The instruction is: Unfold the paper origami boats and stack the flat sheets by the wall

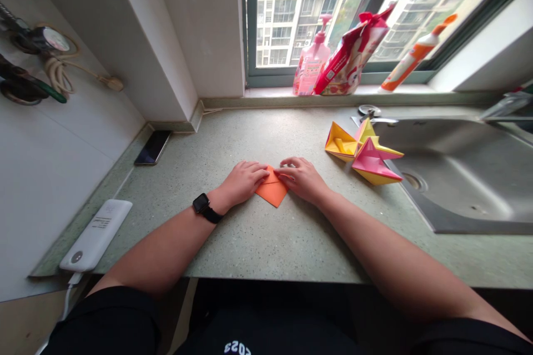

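Observation:
An orange square of folded paper (273, 193) lies on the countertop with one corner toward me and a fold line across its upper part. My left hand (245, 180) has its fingers bent together, thumb and fingertips gripping the paper's left edge. From the other side my right hand (303, 178) pinches the upper right edge with thumb and curled fingers. Between the hands the paper's far corner shows; parts of its sides are hidden under the fingertips. To the right, folded paper boats in yellow and pink (377, 163) stand near the sink.
A steel sink (478, 227) is set in the speckled counter (250, 249) on the right. At left lie a phone (153, 147) and a cabled white power bank (96, 236). A pink pump bottle (310, 69), red bag (353, 61) and orange-white tube (410, 64) line the sill.

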`<state>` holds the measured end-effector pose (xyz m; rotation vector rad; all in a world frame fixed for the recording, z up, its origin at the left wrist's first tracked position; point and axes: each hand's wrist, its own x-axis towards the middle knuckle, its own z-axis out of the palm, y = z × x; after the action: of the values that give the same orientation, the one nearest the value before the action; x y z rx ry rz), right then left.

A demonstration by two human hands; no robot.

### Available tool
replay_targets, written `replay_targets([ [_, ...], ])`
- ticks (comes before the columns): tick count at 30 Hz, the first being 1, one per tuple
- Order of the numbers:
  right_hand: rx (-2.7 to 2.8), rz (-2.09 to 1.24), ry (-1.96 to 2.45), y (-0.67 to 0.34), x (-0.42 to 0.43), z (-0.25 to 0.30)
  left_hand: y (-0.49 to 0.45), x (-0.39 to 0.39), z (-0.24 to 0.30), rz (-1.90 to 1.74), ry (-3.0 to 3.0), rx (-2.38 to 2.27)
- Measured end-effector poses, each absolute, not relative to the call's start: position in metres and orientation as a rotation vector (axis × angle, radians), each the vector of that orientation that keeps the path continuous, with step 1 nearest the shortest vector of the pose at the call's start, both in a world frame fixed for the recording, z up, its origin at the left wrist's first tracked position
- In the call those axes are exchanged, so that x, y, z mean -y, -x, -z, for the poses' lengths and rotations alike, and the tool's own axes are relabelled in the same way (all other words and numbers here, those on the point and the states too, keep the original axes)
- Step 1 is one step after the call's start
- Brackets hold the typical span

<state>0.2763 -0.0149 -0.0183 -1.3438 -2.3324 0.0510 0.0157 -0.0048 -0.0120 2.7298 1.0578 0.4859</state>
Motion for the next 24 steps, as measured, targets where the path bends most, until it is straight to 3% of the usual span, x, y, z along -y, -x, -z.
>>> replay_targets([
  [8,2.509,-0.088,1.138,-0.273,0.032,0.005,-0.015,0.004,0.008,-0.399,-2.658,-1.084],
  [24,2.572,-0.107,1.306,-0.265,0.048,-0.008,-0.012,0.007,0.006,-0.383,-2.609,-1.082],
])
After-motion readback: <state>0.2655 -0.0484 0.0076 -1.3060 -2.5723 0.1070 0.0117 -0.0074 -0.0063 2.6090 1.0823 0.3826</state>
